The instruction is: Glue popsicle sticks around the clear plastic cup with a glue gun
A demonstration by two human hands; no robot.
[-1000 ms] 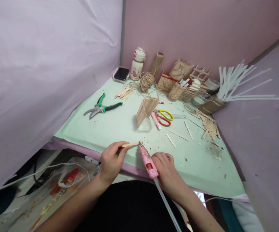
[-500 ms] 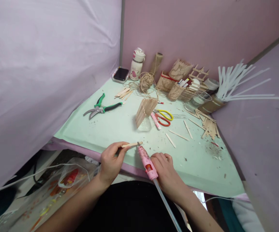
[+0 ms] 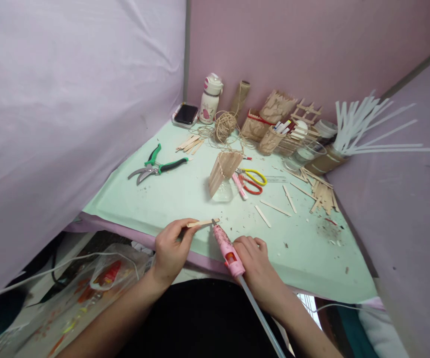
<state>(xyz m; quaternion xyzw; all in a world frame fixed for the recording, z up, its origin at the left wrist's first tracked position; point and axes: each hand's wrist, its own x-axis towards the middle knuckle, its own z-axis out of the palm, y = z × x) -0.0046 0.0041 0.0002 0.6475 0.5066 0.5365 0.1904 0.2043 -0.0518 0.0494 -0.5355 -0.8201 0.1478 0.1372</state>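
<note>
My left hand (image 3: pixel 173 248) pinches a wooden craft stick (image 3: pixel 200 223) by one end, over the front edge of the table. Wrapped round the handle of a pink hot glue gun (image 3: pixel 226 246) is my right hand (image 3: pixel 255 261). The gun's metal nozzle meets the far end of the stick. A long clear glue stick (image 3: pixel 257 311) sticks out of the gun's back. Beyond my hands, a small panel of joined craft sticks (image 3: pixel 222 171) with twine on it leans on a clear dish (image 3: pixel 222 192).
Green-handled pruning shears (image 3: pixel 158 168) lie open at the left. Scissors (image 3: pixel 254 183), loose sticks (image 3: pixel 275 208) and a stick pile (image 3: pixel 322 194) are on the right. A twine ball (image 3: pixel 225 126), a bottle (image 3: pixel 210 99) and a phone (image 3: pixel 185 114) stand behind.
Almost nothing differs. The glue gun's back end has shifted very slightly to the right, while its nozzle stays at the stick's end.
</note>
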